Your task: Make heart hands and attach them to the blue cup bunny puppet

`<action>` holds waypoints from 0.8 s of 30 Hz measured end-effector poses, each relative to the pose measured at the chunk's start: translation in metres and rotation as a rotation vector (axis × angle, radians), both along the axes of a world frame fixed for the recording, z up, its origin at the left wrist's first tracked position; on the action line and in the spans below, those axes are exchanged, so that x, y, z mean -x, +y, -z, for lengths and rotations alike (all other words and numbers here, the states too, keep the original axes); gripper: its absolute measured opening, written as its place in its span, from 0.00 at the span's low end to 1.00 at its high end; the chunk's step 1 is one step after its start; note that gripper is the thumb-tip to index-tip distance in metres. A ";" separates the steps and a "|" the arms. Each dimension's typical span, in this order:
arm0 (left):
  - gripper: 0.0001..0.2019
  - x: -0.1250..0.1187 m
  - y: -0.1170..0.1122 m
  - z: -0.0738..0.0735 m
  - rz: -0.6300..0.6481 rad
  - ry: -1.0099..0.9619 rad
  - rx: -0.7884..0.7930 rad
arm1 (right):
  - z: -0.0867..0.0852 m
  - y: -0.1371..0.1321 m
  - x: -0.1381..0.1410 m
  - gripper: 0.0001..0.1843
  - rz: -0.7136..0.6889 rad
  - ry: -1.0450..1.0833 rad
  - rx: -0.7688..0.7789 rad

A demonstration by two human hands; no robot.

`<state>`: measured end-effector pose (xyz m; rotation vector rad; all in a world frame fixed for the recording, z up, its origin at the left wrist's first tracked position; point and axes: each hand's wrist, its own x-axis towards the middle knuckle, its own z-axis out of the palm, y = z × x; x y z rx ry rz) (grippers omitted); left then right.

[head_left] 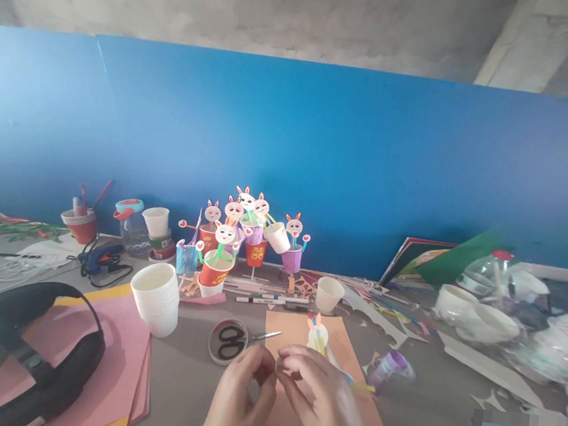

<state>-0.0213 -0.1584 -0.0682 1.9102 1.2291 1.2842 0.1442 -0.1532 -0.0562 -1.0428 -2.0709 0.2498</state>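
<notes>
My left hand (243, 396) and my right hand (314, 393) meet in front of me, fingertips pinched close together. Whatever they pinch is too small or hidden to name. Beneath them lies a sheet of orange paper (346, 343). A round white paper rabbit head (318, 337) with a yellow strip rests on that sheet, just beyond my right hand. Scissors (231, 343) with black handles lie across a roll of tape (213, 350), beyond my left hand. Right of my right hand lies a purple cup (392, 364) on its side.
Several rabbit figures in cups (222, 254) stand at the back against a blue partition (321, 143). Left are stacked white paper cups (158, 298), pink paper (120, 351) and a black headset (67, 373). Paper scraps (490, 370), a plastic bottle (483, 276) and plastic-wrapped cups (485, 319) lie right.
</notes>
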 end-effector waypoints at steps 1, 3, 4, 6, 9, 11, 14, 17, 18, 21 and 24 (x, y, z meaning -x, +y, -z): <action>0.07 0.000 0.000 -0.001 0.003 -0.006 -0.008 | 0.000 0.000 0.000 0.08 0.000 0.010 0.010; 0.07 0.000 -0.001 -0.002 0.023 -0.017 -0.022 | 0.000 0.001 -0.001 0.08 -0.004 0.013 0.023; 0.07 0.000 -0.001 -0.002 0.036 -0.022 -0.028 | 0.001 0.001 -0.001 0.08 -0.004 0.013 0.030; 0.07 0.001 -0.001 -0.002 0.056 -0.027 -0.039 | 0.000 0.001 -0.001 0.08 -0.007 0.006 0.037; 0.08 0.001 -0.001 0.000 0.059 -0.022 -0.055 | 0.000 0.001 0.000 0.09 -0.012 -0.028 0.014; 0.08 0.001 -0.001 0.001 0.051 -0.018 -0.055 | -0.001 0.000 0.001 0.10 -0.010 -0.051 -0.013; 0.08 0.001 -0.002 -0.001 0.044 -0.027 -0.048 | -0.005 -0.001 0.002 0.11 -0.011 -0.057 -0.032; 0.07 0.001 -0.003 -0.005 0.070 -0.049 -0.047 | -0.010 -0.003 0.002 0.10 -0.017 -0.037 -0.024; 0.07 0.001 -0.003 -0.005 0.079 -0.056 -0.049 | -0.011 -0.003 0.002 0.09 -0.016 -0.022 -0.020; 0.07 0.002 -0.002 -0.006 0.091 -0.073 -0.065 | -0.014 -0.003 0.002 0.09 -0.008 0.023 -0.012; 0.08 0.002 -0.002 -0.004 0.096 -0.079 -0.075 | -0.012 -0.002 0.001 0.08 -0.003 0.040 0.002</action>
